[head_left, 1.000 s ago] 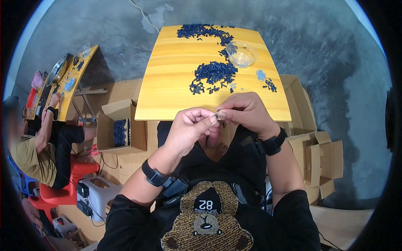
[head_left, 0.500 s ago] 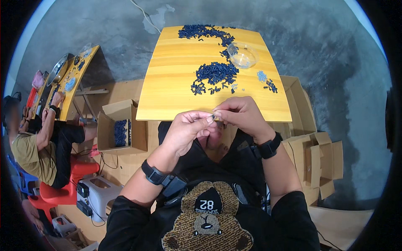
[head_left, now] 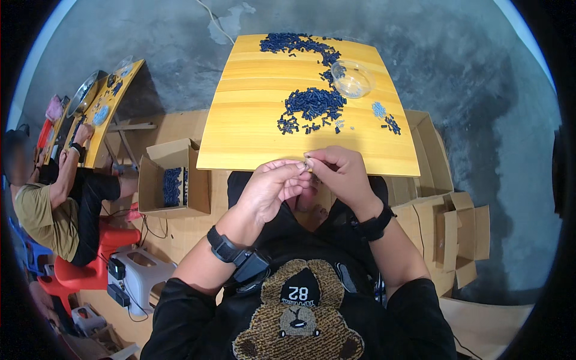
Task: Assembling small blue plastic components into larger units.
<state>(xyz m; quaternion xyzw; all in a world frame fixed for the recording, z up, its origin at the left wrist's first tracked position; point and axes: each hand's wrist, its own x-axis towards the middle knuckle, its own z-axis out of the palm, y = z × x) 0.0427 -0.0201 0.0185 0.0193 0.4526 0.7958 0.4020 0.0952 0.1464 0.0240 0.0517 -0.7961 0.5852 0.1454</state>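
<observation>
Pinched between two hands, a small dark piece (head_left: 305, 164) at the near edge of the bench (head_left: 240, 135).
Fingers (head_left: 295, 170) of the left hand (head_left: 273, 186) and of the right hand (head_left: 342, 174) clamped on the piece, tips facing tips, neither side clearly nearer (long axis too small and too covered by skin to tell). Directly ahead of the fingers, well apart, around the middle of the bench: a heap of dark short rods (head_left: 315, 103). Toward the bench's right side, nearer to the right hand: a little heap of pale blue bits (head_left: 378, 109) just beside some scattered dark rods (head_left: 392, 125). Toward the bench's far right: a clear round bowl (head_left: 353, 81).
</observation>
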